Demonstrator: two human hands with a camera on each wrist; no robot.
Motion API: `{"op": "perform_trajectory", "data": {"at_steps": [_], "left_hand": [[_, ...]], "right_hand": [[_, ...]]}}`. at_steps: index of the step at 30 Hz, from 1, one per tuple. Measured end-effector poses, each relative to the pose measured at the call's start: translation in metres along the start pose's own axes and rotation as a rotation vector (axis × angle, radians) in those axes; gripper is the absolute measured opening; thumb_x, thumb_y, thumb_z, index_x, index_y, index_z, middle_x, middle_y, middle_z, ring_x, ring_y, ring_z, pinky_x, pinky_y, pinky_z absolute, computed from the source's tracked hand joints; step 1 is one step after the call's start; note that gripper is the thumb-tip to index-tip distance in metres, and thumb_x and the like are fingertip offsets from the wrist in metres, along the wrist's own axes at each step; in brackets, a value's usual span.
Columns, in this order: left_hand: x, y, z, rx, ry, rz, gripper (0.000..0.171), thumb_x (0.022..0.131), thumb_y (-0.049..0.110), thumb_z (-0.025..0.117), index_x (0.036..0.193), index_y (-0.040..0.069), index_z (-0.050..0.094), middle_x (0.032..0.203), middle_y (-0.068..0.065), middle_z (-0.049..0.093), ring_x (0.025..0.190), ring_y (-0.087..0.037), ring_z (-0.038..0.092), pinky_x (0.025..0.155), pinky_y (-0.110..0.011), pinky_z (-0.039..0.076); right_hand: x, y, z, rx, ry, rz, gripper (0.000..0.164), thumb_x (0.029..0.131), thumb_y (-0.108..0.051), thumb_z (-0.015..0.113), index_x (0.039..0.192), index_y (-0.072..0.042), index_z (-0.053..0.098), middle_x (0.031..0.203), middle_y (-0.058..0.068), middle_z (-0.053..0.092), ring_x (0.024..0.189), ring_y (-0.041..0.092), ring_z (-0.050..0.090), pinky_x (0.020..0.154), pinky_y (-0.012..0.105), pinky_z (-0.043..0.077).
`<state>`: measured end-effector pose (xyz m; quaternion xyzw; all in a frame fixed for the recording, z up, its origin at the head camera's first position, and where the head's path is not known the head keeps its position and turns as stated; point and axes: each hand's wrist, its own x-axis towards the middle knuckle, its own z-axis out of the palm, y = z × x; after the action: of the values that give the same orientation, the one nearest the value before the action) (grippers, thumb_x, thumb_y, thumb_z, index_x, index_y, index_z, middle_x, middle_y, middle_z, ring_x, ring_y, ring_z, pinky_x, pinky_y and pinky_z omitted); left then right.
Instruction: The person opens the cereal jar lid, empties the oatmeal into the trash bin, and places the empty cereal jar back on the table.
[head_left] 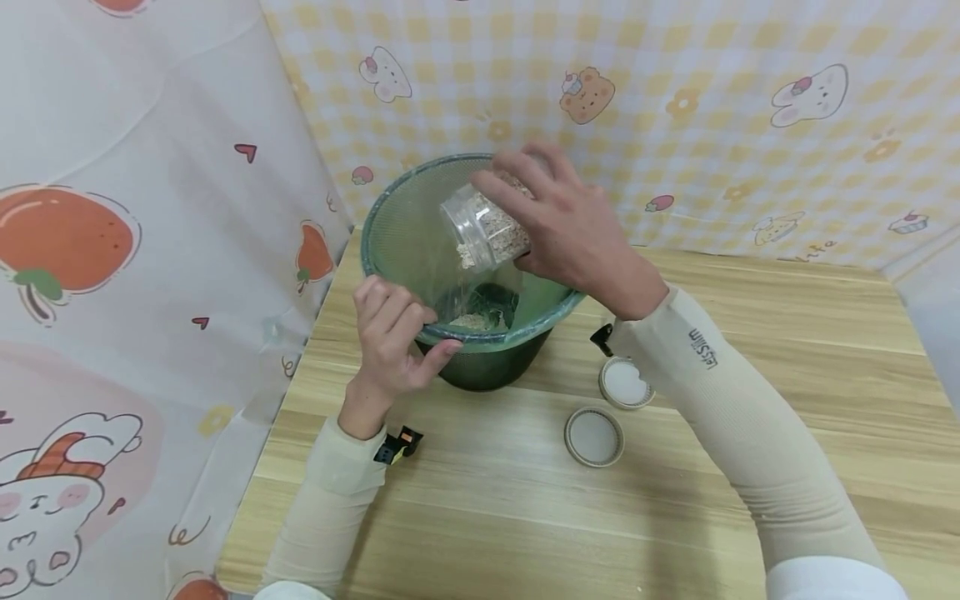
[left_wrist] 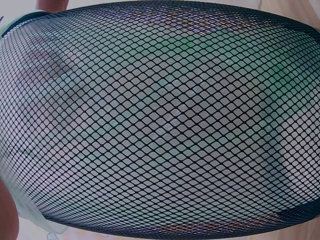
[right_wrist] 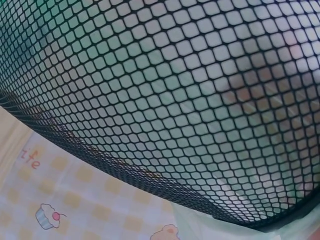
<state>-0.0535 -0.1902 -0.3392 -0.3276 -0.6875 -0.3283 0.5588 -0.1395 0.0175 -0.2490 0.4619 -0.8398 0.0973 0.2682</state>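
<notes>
My right hand (head_left: 573, 221) grips a clear jar (head_left: 480, 218) of oat-like flakes, tilted mouth-down to the left over a mesh bin (head_left: 487, 371). Flakes fall from its mouth. A pale green plastic bag (head_left: 405, 221) lines the bin; some flakes (head_left: 471, 321) and a dark green item (head_left: 495, 302) lie at the bottom. At the near left rim, my left hand (head_left: 390, 337) holds on, thumb outside. The bin's black mesh (left_wrist: 165, 125) fills most of the left wrist view, with parts of fingers at the left edge. Mesh (right_wrist: 175, 100) also covers the right wrist view, hiding the jar.
Two round lids (head_left: 594, 437) (head_left: 626, 383) lie on the wooden table (head_left: 480, 517), right of and nearer than the bin. A patterned cloth (head_left: 690, 150) hangs behind the table, and another printed curtain (head_left: 187, 250) stands along the left.
</notes>
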Motion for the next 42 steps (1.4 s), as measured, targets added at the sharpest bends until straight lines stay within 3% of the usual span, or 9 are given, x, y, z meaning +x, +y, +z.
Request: {"op": "perform_trajectory", "data": {"at_steps": [18,27,33,37,40,42], "left_hand": [[0.001,0.0,0.0,0.004,-0.007,0.009,0.054,0.093,0.051,0.053,0.061,0.007,0.047,0.059,-0.005,0.042,0.059,-0.027,0.036,0.068,-0.045,0.025],[0.002,0.001,-0.001,0.0,-0.027,-0.015,0.055,0.093,0.052,0.052,0.061,0.008,0.047,0.059,-0.005,0.041,0.061,-0.027,0.035,0.069,-0.046,0.024],[0.005,0.004,-0.005,0.009,-0.053,-0.021,0.055,0.093,0.052,0.052,0.062,0.008,0.047,0.06,-0.005,0.042,0.062,-0.027,0.036,0.07,-0.046,0.025],[0.006,0.006,-0.008,0.021,-0.085,-0.028,0.054,0.094,0.052,0.05,0.063,0.007,0.047,0.062,-0.006,0.043,0.062,-0.028,0.036,0.07,-0.046,0.026],[0.007,0.007,-0.009,0.025,-0.103,-0.033,0.054,0.095,0.051,0.049,0.064,0.007,0.047,0.063,-0.006,0.043,0.063,-0.028,0.037,0.071,-0.046,0.027],[0.007,0.007,-0.01,0.029,-0.103,-0.036,0.055,0.095,0.051,0.049,0.064,0.006,0.047,0.063,-0.006,0.043,0.063,-0.028,0.037,0.071,-0.046,0.027]], "right_hand": [[0.0,-0.001,-0.002,-0.039,-0.03,-0.057,0.093,0.059,-0.039,0.089,0.137,-0.019,0.044,0.136,0.011,0.045,0.124,0.036,0.036,0.049,0.047,0.051],[0.001,0.001,-0.002,-0.014,0.002,-0.05,0.091,0.059,-0.03,0.089,0.137,-0.017,0.045,0.137,0.011,0.046,0.125,0.036,0.038,0.052,0.048,0.052],[0.003,0.001,-0.002,0.059,-0.041,-0.047,0.098,0.055,-0.032,0.092,0.139,-0.015,0.045,0.137,0.01,0.045,0.127,0.034,0.036,0.057,0.049,0.053],[0.002,0.006,-0.002,0.129,-0.047,-0.078,0.1,0.053,-0.024,0.093,0.139,-0.012,0.044,0.136,0.013,0.045,0.127,0.036,0.036,0.071,0.05,0.052],[0.001,0.013,-0.006,0.124,-0.051,-0.126,0.101,0.05,-0.021,0.094,0.138,-0.012,0.044,0.135,0.014,0.046,0.125,0.037,0.037,0.07,0.05,0.052],[0.002,0.016,-0.009,0.111,-0.07,-0.146,0.101,0.05,-0.02,0.093,0.138,-0.012,0.044,0.135,0.013,0.045,0.126,0.036,0.037,0.062,0.049,0.053]]}}
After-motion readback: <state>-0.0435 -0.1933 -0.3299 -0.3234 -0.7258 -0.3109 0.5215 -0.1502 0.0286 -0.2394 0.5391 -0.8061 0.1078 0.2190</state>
